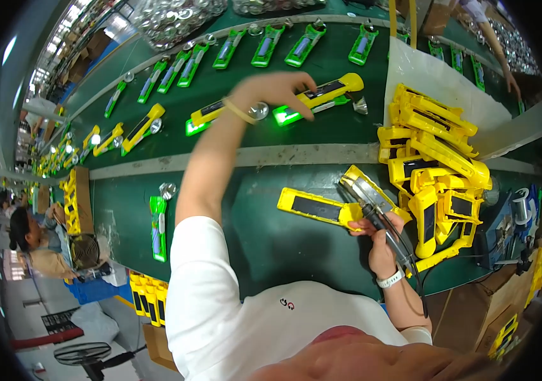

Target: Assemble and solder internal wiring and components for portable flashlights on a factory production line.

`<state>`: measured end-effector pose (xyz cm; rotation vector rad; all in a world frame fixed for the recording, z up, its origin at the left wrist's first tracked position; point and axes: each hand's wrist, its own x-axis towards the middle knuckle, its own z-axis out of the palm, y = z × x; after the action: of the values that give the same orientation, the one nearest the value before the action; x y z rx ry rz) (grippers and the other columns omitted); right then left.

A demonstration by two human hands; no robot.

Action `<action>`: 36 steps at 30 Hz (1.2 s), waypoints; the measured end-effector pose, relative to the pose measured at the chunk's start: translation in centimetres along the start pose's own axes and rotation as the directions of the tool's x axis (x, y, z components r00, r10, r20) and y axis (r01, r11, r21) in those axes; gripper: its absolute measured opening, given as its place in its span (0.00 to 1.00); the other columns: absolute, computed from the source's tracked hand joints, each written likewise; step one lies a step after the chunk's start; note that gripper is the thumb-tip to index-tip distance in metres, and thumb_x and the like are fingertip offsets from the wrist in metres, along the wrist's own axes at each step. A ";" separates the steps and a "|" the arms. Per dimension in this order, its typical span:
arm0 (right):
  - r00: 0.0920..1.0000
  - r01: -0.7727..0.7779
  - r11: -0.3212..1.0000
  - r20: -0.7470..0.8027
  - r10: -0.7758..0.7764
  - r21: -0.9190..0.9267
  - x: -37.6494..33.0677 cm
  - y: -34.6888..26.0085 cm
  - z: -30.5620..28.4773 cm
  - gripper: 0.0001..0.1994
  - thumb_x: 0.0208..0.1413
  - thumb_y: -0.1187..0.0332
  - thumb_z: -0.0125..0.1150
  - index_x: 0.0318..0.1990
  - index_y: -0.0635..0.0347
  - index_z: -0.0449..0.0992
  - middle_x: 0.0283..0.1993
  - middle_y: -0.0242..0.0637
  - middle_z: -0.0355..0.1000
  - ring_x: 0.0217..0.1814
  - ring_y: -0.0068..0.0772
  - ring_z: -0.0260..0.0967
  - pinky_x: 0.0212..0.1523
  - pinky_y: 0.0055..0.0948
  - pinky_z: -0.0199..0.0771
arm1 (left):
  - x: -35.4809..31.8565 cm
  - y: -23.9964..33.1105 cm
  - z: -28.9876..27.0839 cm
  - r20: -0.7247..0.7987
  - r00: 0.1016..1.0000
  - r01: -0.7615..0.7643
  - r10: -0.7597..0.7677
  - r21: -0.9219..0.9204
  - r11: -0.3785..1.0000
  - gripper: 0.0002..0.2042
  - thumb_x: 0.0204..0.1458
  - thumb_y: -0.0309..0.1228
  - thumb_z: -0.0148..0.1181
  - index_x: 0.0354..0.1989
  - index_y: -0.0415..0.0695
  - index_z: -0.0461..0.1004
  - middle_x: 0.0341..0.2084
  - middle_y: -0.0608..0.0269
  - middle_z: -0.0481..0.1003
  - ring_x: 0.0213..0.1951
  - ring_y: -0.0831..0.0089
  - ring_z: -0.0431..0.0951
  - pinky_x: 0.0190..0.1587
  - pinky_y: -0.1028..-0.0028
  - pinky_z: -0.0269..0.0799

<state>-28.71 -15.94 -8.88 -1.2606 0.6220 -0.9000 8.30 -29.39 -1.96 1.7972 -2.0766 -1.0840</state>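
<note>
A worker's left hand (274, 89), blurred, is at a yellow lamp (341, 86) on the green belt (334, 132), its grip impossible to tell; the right hand (382, 247) clasps a black tool (400, 246) by 2 yellow casings (312, 206).

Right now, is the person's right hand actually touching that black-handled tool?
Touching. The head view shows the right hand gripping the black-handled tool, its handle passing between thumb and fingers.
</note>
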 end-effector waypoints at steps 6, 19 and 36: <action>0.998 0.044 0.999 0.050 -0.044 0.015 0.0 -0.7 0.0 0.19 0.60 0.57 0.47 0.49 0.62 0.54 0.42 0.48 0.69 0.43 0.37 0.72 0.42 0.31 0.73 | 7.1 -12.7 -6.3 -0.508 0.773 0.469 -0.379 0.056 0.882 0.21 0.40 0.44 0.63 0.44 0.55 0.74 0.51 0.52 0.65 0.51 0.55 0.69 0.54 0.66 0.64; 0.997 -0.040 0.996 0.062 0.035 0.083 -0.3 -0.3 0.2 0.16 0.60 0.66 0.48 0.50 0.61 0.53 0.41 0.43 0.67 0.42 0.34 0.72 0.42 0.31 0.74 | 10.1 -5.7 -0.4 -0.700 0.569 0.586 -0.431 -0.022 0.810 0.32 0.32 0.55 0.63 0.42 0.41 0.76 0.59 0.43 0.53 0.54 0.43 0.60 0.56 0.53 0.57; 1.000 0.016 0.989 -0.021 -0.019 -0.146 -0.2 0.0 -0.2 0.18 0.63 0.59 0.42 0.54 0.59 0.51 0.39 0.41 0.67 0.39 0.37 0.72 0.39 0.31 0.75 | -32.9 4.4 18.5 -0.672 0.741 0.271 0.010 0.312 0.911 0.20 0.29 0.38 0.67 0.36 0.50 0.78 0.62 0.51 0.54 0.65 0.48 0.46 0.63 0.46 0.36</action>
<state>-28.95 -15.92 -8.94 -1.3906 0.7060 -0.8963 2.36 8.14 -2.17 2.1123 -1.7856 0.0366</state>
